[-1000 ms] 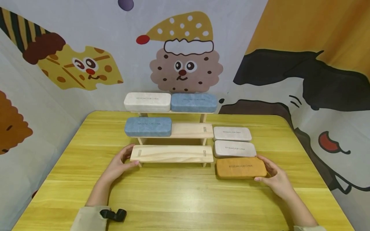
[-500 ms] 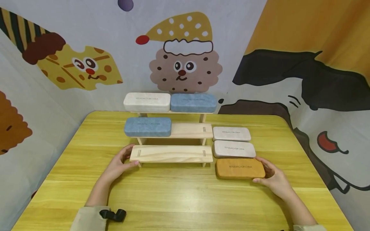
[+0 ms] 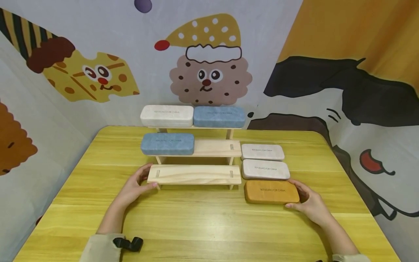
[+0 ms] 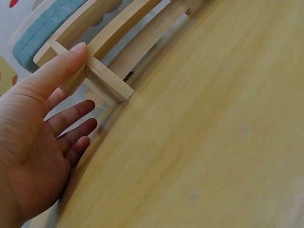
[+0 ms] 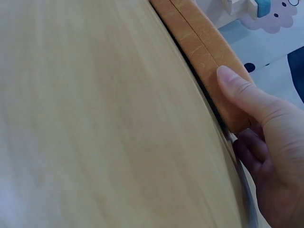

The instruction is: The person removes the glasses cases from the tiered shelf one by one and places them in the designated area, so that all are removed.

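Note:
A three-tier wooden display rack stands on the table, and my left hand pinches the left end of its lowest shelf. In the left wrist view the thumb lies against the shelf edge while the other fingers spread behind. My right hand holds the right end of an orange glasses case with the thumb on its front side; the far fingers are partly hidden. Behind that case lie two pale glasses cases, flat on the table beside the rack.
A white glasses case and a blue one sit side by side on the top shelf. Another blue case occupies the left half of the middle shelf. A cartoon-printed cloth hangs behind the wooden table.
My right hand and the orange glasses case have shifted slightly left and nearer to me. The left hand and the rack have stayed in place.

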Demonstrator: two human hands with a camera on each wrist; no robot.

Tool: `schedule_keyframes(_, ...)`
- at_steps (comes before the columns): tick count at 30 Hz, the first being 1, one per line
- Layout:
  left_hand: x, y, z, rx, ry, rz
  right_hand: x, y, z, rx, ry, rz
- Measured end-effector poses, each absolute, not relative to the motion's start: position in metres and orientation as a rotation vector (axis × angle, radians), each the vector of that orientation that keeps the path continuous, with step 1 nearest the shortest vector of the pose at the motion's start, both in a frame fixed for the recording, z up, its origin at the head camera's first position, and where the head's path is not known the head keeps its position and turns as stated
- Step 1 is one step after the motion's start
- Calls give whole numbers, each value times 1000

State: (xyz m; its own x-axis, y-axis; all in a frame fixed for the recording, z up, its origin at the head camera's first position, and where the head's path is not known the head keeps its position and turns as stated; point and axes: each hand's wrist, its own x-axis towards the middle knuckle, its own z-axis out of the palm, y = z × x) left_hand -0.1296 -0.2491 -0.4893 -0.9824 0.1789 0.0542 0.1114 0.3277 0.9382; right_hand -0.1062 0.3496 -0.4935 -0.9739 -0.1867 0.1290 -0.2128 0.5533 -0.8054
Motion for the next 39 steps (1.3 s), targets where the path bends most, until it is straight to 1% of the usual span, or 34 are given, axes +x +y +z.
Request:
schedule_keyframes(12, -131, -249, -489, 246, 2517, 1752, -106, 347, -489, 384, -2799, 1291)
schedule_keyframes(19, -131, -248, -489, 247, 2511, 1761, -105, 349, -481, 389, -2865, 1128)
schedule_keyframes(28, -130, -248, -489, 251, 2506, 1766, -106, 343, -452, 393, -2816, 1124)
schedule_keyframes(39, -129, -248, -489, 255, 2502, 1779, -122, 296, -412, 437, -2646, 1063)
